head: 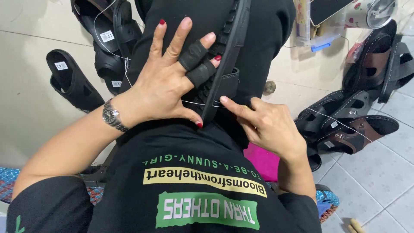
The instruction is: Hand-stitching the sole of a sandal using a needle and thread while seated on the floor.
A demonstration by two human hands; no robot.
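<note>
— What can't you make out?
— The black sandal (224, 51) runs off the far edge, its face hidden by the left hand (166, 82).
— And the thread (194, 102)?
— Too thin to trace past the right hand (267, 125).

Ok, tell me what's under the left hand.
The left hand lies spread on a black sandal held edge-up on the lap, thumb pinching its sole edge. A white thread emerges beneath the palm. The sandal surface under the palm is hidden.
</note>
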